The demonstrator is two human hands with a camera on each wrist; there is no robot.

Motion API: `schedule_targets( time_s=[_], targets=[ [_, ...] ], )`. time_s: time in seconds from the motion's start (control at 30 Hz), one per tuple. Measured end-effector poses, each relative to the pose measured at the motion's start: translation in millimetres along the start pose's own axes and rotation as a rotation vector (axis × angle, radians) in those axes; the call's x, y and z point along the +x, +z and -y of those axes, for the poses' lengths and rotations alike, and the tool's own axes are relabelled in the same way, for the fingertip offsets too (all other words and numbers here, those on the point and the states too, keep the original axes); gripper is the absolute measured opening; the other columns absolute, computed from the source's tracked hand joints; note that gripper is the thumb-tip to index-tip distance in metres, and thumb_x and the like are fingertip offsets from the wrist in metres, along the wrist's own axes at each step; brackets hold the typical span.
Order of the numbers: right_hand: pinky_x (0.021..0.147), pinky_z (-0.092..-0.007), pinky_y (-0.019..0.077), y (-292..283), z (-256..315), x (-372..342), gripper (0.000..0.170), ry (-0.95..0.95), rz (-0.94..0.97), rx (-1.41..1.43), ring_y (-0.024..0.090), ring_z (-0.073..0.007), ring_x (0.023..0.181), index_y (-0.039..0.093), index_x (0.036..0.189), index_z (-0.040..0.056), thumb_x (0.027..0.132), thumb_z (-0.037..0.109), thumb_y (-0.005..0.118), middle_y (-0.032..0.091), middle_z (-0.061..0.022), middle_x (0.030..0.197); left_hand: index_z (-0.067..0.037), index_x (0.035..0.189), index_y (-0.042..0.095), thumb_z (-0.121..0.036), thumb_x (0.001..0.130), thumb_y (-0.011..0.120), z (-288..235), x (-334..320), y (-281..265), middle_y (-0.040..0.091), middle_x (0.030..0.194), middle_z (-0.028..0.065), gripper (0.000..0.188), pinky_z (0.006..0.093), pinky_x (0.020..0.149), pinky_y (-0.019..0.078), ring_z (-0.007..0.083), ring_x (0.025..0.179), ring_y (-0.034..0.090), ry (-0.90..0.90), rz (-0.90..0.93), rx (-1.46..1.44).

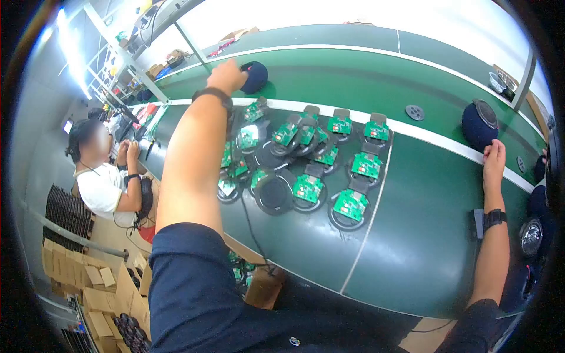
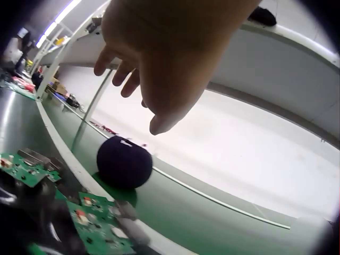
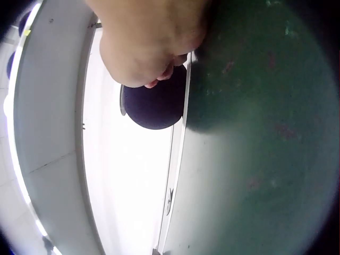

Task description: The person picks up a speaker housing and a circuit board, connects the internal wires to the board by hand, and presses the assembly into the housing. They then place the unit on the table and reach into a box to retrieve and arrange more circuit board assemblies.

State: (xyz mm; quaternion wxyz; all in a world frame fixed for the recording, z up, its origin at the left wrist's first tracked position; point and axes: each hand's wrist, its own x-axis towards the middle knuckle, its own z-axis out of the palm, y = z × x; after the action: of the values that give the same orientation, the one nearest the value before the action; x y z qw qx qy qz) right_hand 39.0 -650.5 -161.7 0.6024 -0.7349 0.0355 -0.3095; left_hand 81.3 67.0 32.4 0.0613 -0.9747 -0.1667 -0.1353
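My left hand [image 1: 228, 76] is raised at the far side of the bench, its fingers spread loosely in the left wrist view. Just beside it sits a dark, round fabric-covered speaker [image 1: 256, 78]; a gap shows between this ball and my left hand [image 2: 159, 69] in the wrist view. At the right, my right hand [image 1: 494, 157] has its curled fingers against the lower edge of a second dark round speaker [image 1: 478, 125], whose ringed disc face tilts upward. Part of that speaker [image 3: 156, 106] is hidden behind my right hand [image 3: 151, 50] in the right wrist view.
Several green circuit boards [image 1: 351, 204] on black round parts [image 1: 275, 193] cover the bench middle. A white rail [image 1: 432, 138] separates bench from green belt [image 1: 353, 76]. A flat grey disc [image 1: 415, 112] lies on the belt. Another person [image 1: 106, 176] works at left; cartons [image 1: 97, 288] stand below.
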Motion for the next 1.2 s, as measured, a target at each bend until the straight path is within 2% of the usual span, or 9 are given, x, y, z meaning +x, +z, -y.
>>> schedule_targets(
  time_s=[0.17, 0.2, 0.27, 0.33, 0.43, 0.47, 0.77, 0.97, 1.2],
  targets=[
    [0.052, -0.0205, 0.0283, -2, 0, -2, 0.023, 0.058, -0.018, -0.057, 0.038, -0.0033, 0.061, 0.048, 0.118, 0.009, 0.103, 0.026, 0.052, 0.046, 0.0062, 0.071, -0.012, 0.139, 0.047, -0.035, 0.086, 0.065, 52, 29, 56, 0.06, 0.129, 0.0208, 0.06, 0.0491, 0.099, 0.0475, 0.038, 0.12, 0.057, 0.01, 0.044, -0.093],
    [0.051, -0.0206, 0.025, 2, 6, -5, 0.015, 0.037, -0.061, -0.041, 0.035, -0.002, 0.058, 0.051, 0.103, 0.0118, 0.102, 0.026, 0.055, 0.042, 0.0081, 0.068, -0.015, 0.143, 0.043, -0.037, 0.085, 0.066, 48, 32, 56, 0.06, 0.128, 0.0214, 0.066, 0.0484, 0.1, 0.0469, 0.0378, 0.121, 0.057, -0.003, 0.119, -0.089],
    [0.05, -0.0204, 0.0242, -8, 2, -3, 0.016, 0.034, -0.031, -0.041, 0.033, -0.0018, 0.058, 0.05, 0.094, 0.0134, 0.101, 0.027, 0.056, 0.04, 0.0085, 0.068, -0.016, 0.145, 0.04, -0.038, 0.085, 0.066, 35, 38, 69, 0.059, 0.129, 0.0215, 0.069, 0.0483, 0.101, 0.0466, 0.0379, 0.121, 0.057, 0.007, 0.126, -0.099],
    [0.049, -0.0201, 0.0227, -3, 14, -7, 0.029, 0.078, 0.003, -0.022, 0.03, -0.0015, 0.056, 0.043, 0.077, 0.0169, 0.101, 0.026, 0.057, 0.037, 0.009, 0.066, -0.017, 0.15, 0.033, -0.041, 0.085, 0.066, 22, 39, 84, 0.055, 0.134, 0.0227, 0.077, 0.048, 0.103, 0.0456, 0.0391, 0.122, 0.055, 0.005, 0.133, -0.087],
    [0.049, -0.0203, 0.0221, -5, 8, -6, 0.029, 0.025, 0.112, -0.088, 0.03, -0.0012, 0.056, 0.044, 0.078, 0.0168, 0.101, 0.027, 0.057, 0.037, 0.0091, 0.066, -0.016, 0.151, 0.03, -0.041, 0.085, 0.066, 12, 41, 90, 0.051, 0.137, 0.0248, 0.079, 0.0479, 0.103, 0.0452, 0.0407, 0.124, 0.054, -0.049, 0.152, -0.13],
    [0.049, -0.0204, 0.0215, -6, 6, -6, 0.029, 0.046, 0.107, -0.088, 0.03, -0.0009, 0.056, 0.043, 0.077, 0.0169, 0.101, 0.026, 0.057, 0.036, 0.0096, 0.065, -0.004, 0.15, 0.03, -0.043, 0.085, 0.066, 12, 43, 93, 0.057, 0.127, 0.0305, 0.084, 0.0442, 0.103, 0.0446, 0.042, 0.119, 0.056, -0.037, 0.13, -0.088],
    [0.05, -0.0211, 0.0216, 3, 14, -11, 0.027, 0.025, 0.203, -0.121, 0.031, -0.0007, 0.057, 0.047, 0.078, 0.0137, 0.101, 0.023, 0.057, 0.036, 0.0107, 0.066, -0.008, 0.126, 0.047, -0.026, 0.081, 0.076, 28, 38, 91, 0.06, 0.123, 0.025, 0.057, 0.0488, 0.097, 0.0479, 0.0416, 0.116, 0.058, 0.022, 0.097, -0.202],
    [0.055, -0.0212, 0.0274, 8, 20, -14, 0.025, -0.112, 0.244, -0.179, 0.037, -0.0025, 0.062, 0.052, 0.078, 0.011, 0.098, 0.023, 0.061, 0.041, 0.009, 0.069, -0.006, 0.124, 0.048, -0.025, 0.082, 0.076, 8, -24, 10, 0.066, 0.115, 0.0188, 0.054, 0.0473, 0.093, 0.0485, 0.041, 0.108, 0.061, 0.235, 0.02, -0.189],
    [0.057, -0.0221, 0.0328, 30, 63, -57, 0.023, -0.188, 0.305, -0.064, 0.041, -0.0034, 0.065, 0.057, 0.081, 0.0066, 0.097, 0.021, 0.063, 0.045, 0.0079, 0.07, -0.011, 0.121, 0.05, -0.031, 0.086, 0.071, -56, -193, -113, 0.062, 0.115, 0.0199, 0.045, 0.0465, 0.09, 0.0481, 0.0403, 0.109, 0.06, 0.487, -0.009, -0.145]
  ],
)
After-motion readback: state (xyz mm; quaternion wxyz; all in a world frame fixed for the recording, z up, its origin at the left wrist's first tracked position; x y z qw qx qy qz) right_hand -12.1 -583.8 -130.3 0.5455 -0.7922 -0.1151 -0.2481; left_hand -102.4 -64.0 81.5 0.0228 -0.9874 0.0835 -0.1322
